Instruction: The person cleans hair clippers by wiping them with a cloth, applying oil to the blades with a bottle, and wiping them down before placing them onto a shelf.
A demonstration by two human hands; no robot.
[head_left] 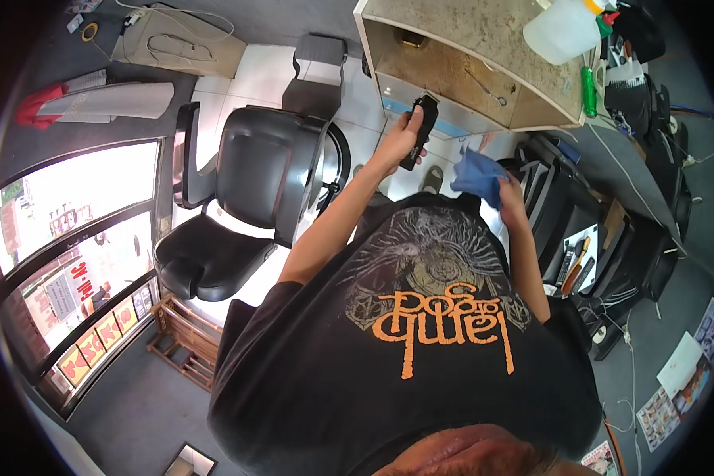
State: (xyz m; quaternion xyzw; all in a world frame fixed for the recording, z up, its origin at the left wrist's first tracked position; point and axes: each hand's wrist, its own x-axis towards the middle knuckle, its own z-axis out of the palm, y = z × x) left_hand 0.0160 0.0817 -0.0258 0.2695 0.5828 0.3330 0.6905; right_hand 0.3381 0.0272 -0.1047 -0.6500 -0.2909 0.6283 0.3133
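Note:
My left hand point(399, 144) is wrapped round a black hair clipper point(425, 128). The clipper stands nearly upright in the view, its blade end at the top, in front of an open wooden cabinet point(444, 67). To the right, my right hand point(513, 201) grips a crumpled blue cloth point(477, 173), which hangs out of the fingers toward the clipper. Clipper and cloth are apart. Part of the right hand's fingers is hidden behind the cloth.
A black barber chair point(258, 170) stands at my left, beside a window point(79, 206). On the cabinet top are a white plastic bottle point(562, 33) and a green-handled tool point(588, 91). Scissors point(496, 99) lie on its shelf. Several combs point(583, 258) sit on the right. A wooden rack point(186, 341) is behind the chair.

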